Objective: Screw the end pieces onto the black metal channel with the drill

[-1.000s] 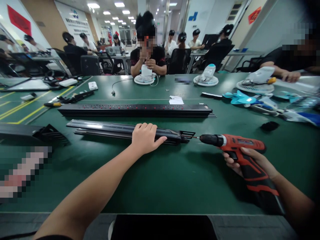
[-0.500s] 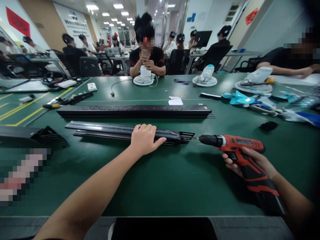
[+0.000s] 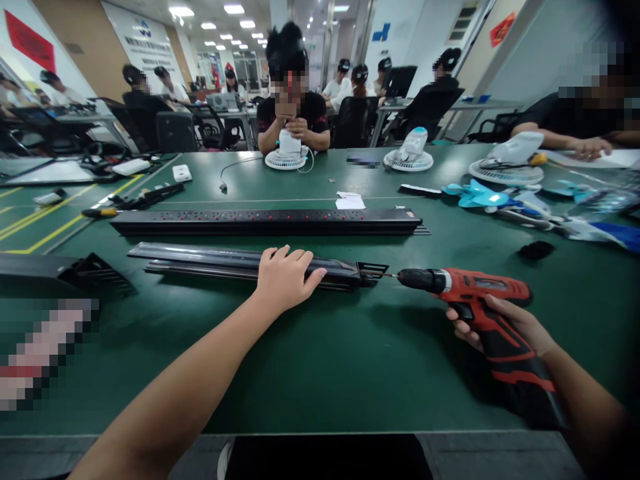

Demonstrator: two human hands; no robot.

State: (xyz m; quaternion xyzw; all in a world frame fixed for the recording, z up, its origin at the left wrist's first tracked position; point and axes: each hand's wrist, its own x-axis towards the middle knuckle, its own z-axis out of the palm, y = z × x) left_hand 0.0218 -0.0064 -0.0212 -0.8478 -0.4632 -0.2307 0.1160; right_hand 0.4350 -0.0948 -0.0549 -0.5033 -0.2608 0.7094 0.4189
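My left hand (image 3: 284, 277) lies over a long black metal bar (image 3: 215, 257), fingers curled across its top and thumb along the near side. A slotted black end bracket (image 3: 374, 269) sits at the bar's right end. In my right hand (image 3: 520, 327) is a red and black cordless drill (image 3: 487, 285), gripped by its handle with fingers near the trigger. The drill lies level, its long thin bit (image 3: 387, 275) pointing left into the bracket. Where the bit's tip meets the bar is too small to make out.
Behind the bar lies a black power strip (image 3: 270, 223) with red dots. Another black bar (image 3: 35, 270) is at left. White fan parts (image 3: 410, 160), blue fan blades (image 3: 480, 195) and a black clump (image 3: 536, 251) lie to the right. A person (image 3: 293, 113) sits opposite.
My left hand has shifted very slightly left on the bar. The drill keeps almost the same place at the bracket, and the view has moved a little.
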